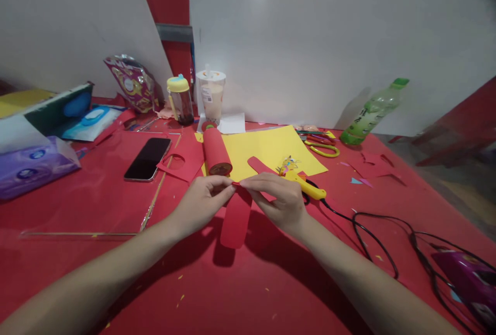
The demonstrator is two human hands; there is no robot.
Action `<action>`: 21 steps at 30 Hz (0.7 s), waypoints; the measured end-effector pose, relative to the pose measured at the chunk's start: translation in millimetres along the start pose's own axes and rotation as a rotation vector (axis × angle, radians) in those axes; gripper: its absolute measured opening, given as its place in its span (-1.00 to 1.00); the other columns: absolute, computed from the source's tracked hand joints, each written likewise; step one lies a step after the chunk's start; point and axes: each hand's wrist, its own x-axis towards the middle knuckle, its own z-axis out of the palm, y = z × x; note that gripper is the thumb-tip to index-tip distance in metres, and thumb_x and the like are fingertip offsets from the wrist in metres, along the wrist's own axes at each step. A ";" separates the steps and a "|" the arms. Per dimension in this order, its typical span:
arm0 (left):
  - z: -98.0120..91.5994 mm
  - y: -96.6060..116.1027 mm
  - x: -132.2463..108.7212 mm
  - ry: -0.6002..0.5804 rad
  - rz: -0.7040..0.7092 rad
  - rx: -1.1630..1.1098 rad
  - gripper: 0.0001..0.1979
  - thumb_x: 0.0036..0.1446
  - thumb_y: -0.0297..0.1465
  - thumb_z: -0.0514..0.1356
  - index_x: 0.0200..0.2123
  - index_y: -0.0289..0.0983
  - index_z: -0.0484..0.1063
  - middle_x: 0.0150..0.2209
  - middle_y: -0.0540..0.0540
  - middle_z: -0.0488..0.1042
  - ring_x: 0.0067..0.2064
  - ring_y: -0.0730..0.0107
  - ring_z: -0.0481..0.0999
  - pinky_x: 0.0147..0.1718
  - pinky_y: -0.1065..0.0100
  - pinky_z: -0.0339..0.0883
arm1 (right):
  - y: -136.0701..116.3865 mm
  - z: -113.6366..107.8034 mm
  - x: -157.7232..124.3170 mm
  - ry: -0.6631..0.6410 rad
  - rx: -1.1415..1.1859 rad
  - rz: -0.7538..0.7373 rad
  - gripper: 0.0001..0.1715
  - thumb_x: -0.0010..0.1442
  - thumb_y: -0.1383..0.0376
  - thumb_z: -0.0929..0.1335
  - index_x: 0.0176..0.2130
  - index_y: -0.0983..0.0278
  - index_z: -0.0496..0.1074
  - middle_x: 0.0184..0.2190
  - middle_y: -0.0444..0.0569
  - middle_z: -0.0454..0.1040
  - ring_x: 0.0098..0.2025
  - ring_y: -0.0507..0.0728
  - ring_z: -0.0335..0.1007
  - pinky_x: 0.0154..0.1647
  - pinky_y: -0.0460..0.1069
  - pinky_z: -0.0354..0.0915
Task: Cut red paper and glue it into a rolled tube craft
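Pinched at its top end, over the near middle of the red table [213,299]: red paper strip [235,226], rounded lower end free, shadow on the tabletop just beneath. Left hand [201,195]: thumb and index fingertips closed on the strip. Right hand [277,198]: same narrow pinch, just beside the left.

Right behind the hands: red paper cylinder [217,150], lying against a yellow sheet [256,143]. Near the right hand: yellow corded tool [312,189], black cord [382,216] looped toward the right edge.

Tabletop smooth, flecked with tiny yellow scraps. To the left: black-screened phone [145,160], purple tissue pack [39,164], wipes packet [91,122]. To the right: yellow-handled scissors [327,150], green-capped bottle [372,112], markedly tilted in view. Along the back: shiny snack bag [134,84], yellow-lidded bottle [180,100], lidded drink cup with straw [212,97].

Beyond the table: pale panels [329,30], red post [174,61] between, glare high up. Off the right side: dim, greyish floor [461,169].
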 end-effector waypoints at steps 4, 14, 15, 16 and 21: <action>1.5 2.9 -0.1 0.002 -0.018 -0.027 -0.84 -0.02 -0.34 0.13 -0.46 -0.31 0.42 -0.54 0.03 0.39 -0.47 0.50 0.34 -0.46 0.48 0.24 | 2.1 -0.6 0.1 0.020 -0.049 -0.124 -0.72 0.07 0.52 0.25 -0.25 0.28 0.44 -0.38 0.03 0.54 -0.33 0.05 0.45 -0.32 -0.04 0.41; 2.5 6.3 -1.6 0.010 -0.030 -0.046 -0.84 -0.04 -0.33 0.14 -0.50 -0.33 0.41 -0.58 0.05 0.34 -0.52 0.54 0.28 -0.50 0.48 0.21 | 5.5 -4.8 -2.1 -0.059 -0.265 -0.276 -0.71 0.10 0.51 0.22 -0.20 0.33 0.42 -0.37 0.11 0.53 -0.33 0.09 0.45 -0.39 -0.03 0.40; 2.5 5.9 -1.6 0.014 -0.026 -0.040 -0.84 -0.04 -0.33 0.15 -0.50 -0.33 0.41 -0.58 0.05 0.34 -0.52 0.54 0.28 -0.50 0.48 0.20 | 5.4 -5.1 -1.9 -0.058 -0.289 -0.295 -0.72 0.10 0.51 0.22 -0.21 0.34 0.42 -0.37 0.12 0.54 -0.33 0.10 0.46 -0.39 -0.02 0.40; 2.7 5.4 -1.6 0.022 -0.020 -0.032 -0.83 -0.05 -0.33 0.15 -0.50 -0.33 0.41 -0.59 0.05 0.34 -0.53 0.54 0.27 -0.52 0.48 0.20 | 5.3 -5.2 -1.7 -0.056 -0.313 -0.316 -0.73 0.10 0.51 0.23 -0.22 0.36 0.42 -0.37 0.13 0.54 -0.34 0.11 0.46 -0.40 -0.02 0.40; 3.2 2.1 -1.0 0.051 0.029 0.023 -0.82 -0.03 -0.33 0.14 -0.47 -0.33 0.44 -0.63 0.05 0.35 -0.57 0.54 0.28 -0.57 0.50 0.19 | 3.7 -4.3 -0.7 -0.050 -0.369 -0.359 -0.74 0.06 0.52 0.24 -0.26 0.41 0.44 -0.38 0.15 0.54 -0.36 0.13 0.45 -0.43 0.00 0.40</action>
